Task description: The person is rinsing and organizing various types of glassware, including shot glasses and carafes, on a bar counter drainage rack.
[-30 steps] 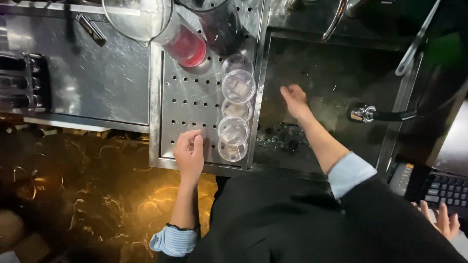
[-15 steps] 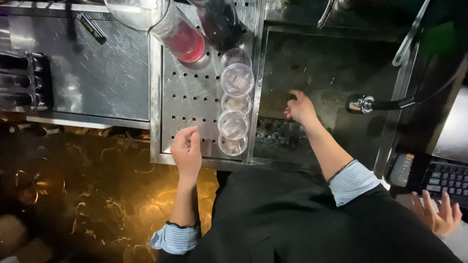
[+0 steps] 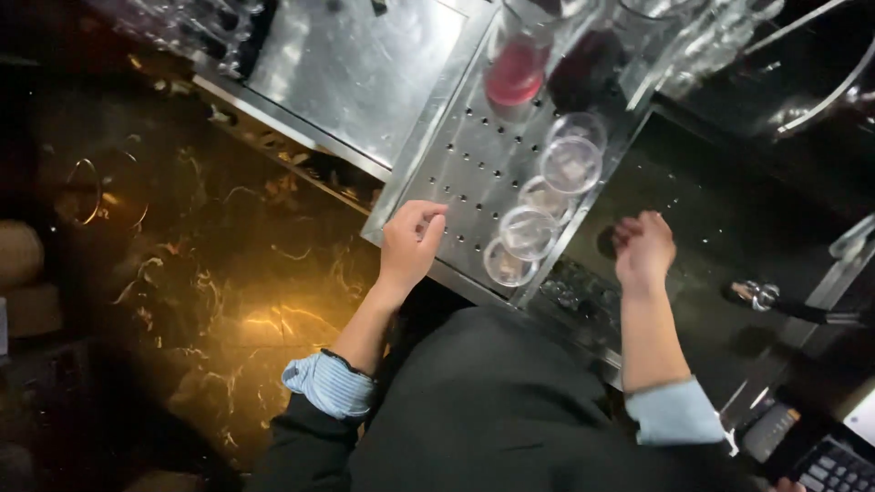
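Glasses stand in a short row along the right edge of a perforated steel drain tray: the nearest clear glass sits at the tray's front corner, a second glass just behind it, a third partly hidden, then a wider fourth glass and a fifth further back. All look empty and upright, seen from above. The person's left hand hovers over the tray's front edge just left of that row, fingers curled loosely, holding nothing and not touching the glasses. The right hand is on the other side of the row, over the dark sink basin, fingers bent downward; it appears empty, though the dim light there makes it hard to be sure. Both sleeves are dark with pale blue cuffs showing. At the far end of the tray stand a container of red liquid and a dark one beside it. A plain steel tabletop lies left of the tray. Right of the basin a metal spray nozzle on a dark hose juts in. Below everything is a dark marbled floor with amber veins.
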